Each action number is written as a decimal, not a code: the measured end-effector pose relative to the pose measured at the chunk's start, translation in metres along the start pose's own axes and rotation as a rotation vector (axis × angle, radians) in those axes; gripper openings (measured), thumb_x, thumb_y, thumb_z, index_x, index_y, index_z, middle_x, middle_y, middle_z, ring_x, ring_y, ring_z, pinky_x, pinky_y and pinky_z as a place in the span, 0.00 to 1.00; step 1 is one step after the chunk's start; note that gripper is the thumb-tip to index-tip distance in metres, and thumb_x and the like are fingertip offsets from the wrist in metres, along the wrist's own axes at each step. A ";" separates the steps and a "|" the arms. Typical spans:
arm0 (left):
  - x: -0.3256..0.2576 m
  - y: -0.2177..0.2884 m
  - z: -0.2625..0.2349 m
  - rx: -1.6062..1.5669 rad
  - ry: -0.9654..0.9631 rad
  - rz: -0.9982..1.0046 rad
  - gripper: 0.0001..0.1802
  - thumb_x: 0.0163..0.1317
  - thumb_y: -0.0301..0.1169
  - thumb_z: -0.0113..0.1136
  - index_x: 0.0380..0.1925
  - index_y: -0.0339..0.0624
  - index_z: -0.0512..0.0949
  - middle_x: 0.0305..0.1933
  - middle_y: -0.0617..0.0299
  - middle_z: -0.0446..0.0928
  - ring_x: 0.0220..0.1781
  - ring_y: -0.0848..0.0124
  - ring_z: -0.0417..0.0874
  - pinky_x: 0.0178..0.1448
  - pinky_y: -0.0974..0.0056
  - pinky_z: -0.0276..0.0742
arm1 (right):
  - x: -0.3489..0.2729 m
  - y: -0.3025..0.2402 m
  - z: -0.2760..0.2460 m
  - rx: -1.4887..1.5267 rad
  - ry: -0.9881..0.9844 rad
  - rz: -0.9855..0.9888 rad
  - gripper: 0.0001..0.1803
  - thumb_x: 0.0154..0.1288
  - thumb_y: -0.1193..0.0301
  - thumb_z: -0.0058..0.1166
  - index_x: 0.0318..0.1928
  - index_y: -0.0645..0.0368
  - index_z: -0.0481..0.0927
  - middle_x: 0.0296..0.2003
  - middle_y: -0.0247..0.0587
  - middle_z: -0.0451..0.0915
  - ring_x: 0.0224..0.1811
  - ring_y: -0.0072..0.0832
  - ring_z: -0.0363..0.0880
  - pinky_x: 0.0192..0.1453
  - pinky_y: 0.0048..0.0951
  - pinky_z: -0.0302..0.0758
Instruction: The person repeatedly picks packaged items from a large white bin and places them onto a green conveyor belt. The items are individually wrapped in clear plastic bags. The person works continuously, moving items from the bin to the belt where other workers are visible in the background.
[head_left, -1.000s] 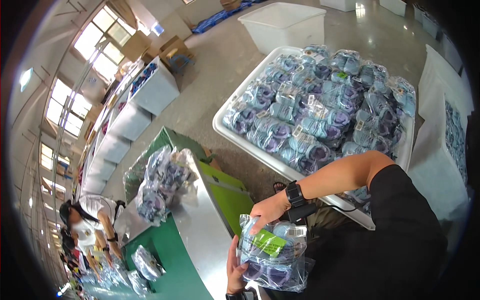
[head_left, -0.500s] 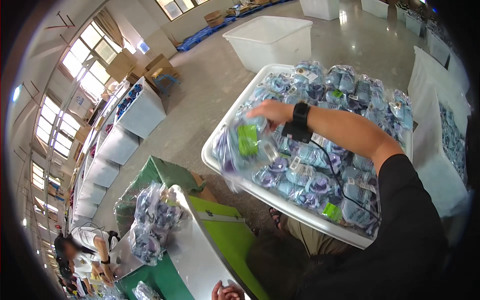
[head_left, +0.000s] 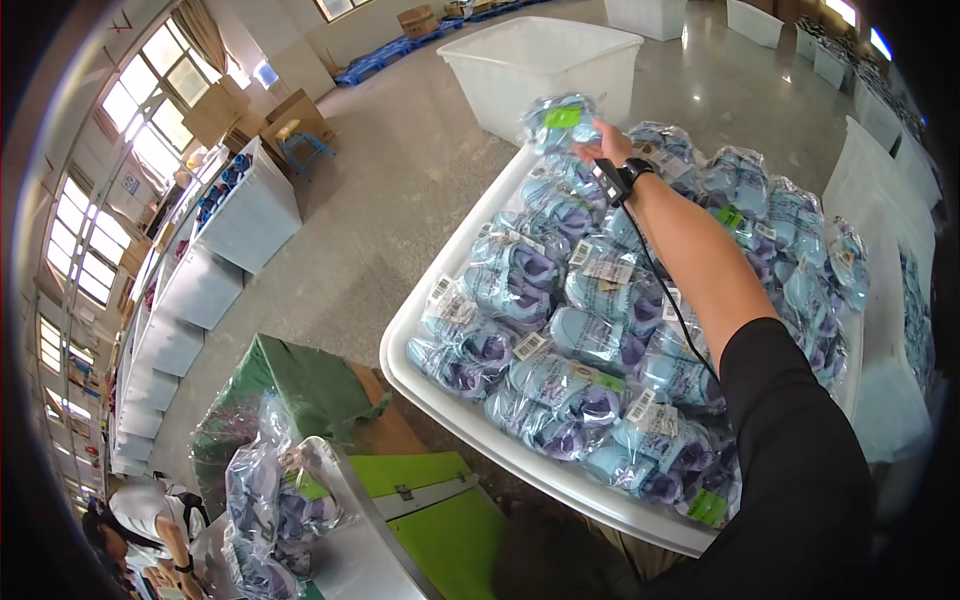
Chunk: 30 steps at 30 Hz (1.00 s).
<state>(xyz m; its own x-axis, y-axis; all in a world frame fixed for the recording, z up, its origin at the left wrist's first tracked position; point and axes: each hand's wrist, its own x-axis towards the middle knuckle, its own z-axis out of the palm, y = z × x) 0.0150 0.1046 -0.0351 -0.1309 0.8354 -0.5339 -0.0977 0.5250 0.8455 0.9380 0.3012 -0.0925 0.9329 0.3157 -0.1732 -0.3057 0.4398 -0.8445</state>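
My right hand is stretched over the far left corner of a white tub, closed on the edge of a clear-bagged pair of light blue and purple shoes with a green label. The held bag is slightly blurred. Beneath my arm, similar bagged shoes fill the tub in layers, many with white tags. A black band with a small box and a cable is on my right wrist. My left hand is out of view.
More bagged shoes lie piled on a metal-topped table at lower left, beside a green-covered box. Another person works there. White bins stand along the left, at the back and at the right.
My right hand has carried the bagged shoes from the tub's left side to its far corner. My left hand has left the view. The view has shifted, showing more of the tub.
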 end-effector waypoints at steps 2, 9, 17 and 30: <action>0.002 0.001 0.007 0.002 0.009 -0.005 0.21 0.72 0.25 0.60 0.62 0.28 0.74 0.29 0.56 0.82 0.21 0.73 0.75 0.28 0.70 0.76 | 0.009 0.022 -0.008 -0.253 -0.036 -0.097 0.31 0.70 0.59 0.59 0.62 0.72 0.72 0.39 0.61 0.87 0.34 0.43 0.89 0.37 0.39 0.85; 0.002 0.003 0.014 -0.014 -0.014 0.007 0.20 0.71 0.24 0.60 0.61 0.28 0.75 0.28 0.57 0.81 0.21 0.73 0.75 0.28 0.70 0.76 | -0.051 0.046 -0.013 -0.292 -0.242 0.285 0.19 0.72 0.62 0.60 0.47 0.70 0.81 0.38 0.54 0.88 0.32 0.36 0.89 0.32 0.31 0.84; -0.010 0.006 0.000 -0.077 -0.110 0.062 0.19 0.71 0.23 0.59 0.60 0.28 0.76 0.26 0.58 0.80 0.21 0.73 0.75 0.28 0.70 0.76 | -0.154 0.006 -0.010 -0.573 -0.542 0.325 0.17 0.71 0.59 0.63 0.42 0.63 0.84 0.34 0.46 0.89 0.29 0.29 0.88 0.30 0.29 0.83; 0.019 -0.020 -0.055 0.102 -0.449 0.175 0.19 0.73 0.22 0.55 0.61 0.28 0.72 0.39 0.51 0.84 0.34 0.66 0.86 0.36 0.68 0.84 | -0.520 0.034 -0.061 -0.792 -1.330 0.650 0.19 0.77 0.58 0.57 0.51 0.62 0.82 0.41 0.44 0.88 0.36 0.28 0.89 0.39 0.31 0.85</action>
<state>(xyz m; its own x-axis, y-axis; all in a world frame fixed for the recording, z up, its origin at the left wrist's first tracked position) -0.0395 0.1012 -0.0625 0.3035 0.8883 -0.3446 -0.0117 0.3651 0.9309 0.4546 0.1003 -0.0620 -0.2260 0.8874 -0.4018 0.0012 -0.4123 -0.9111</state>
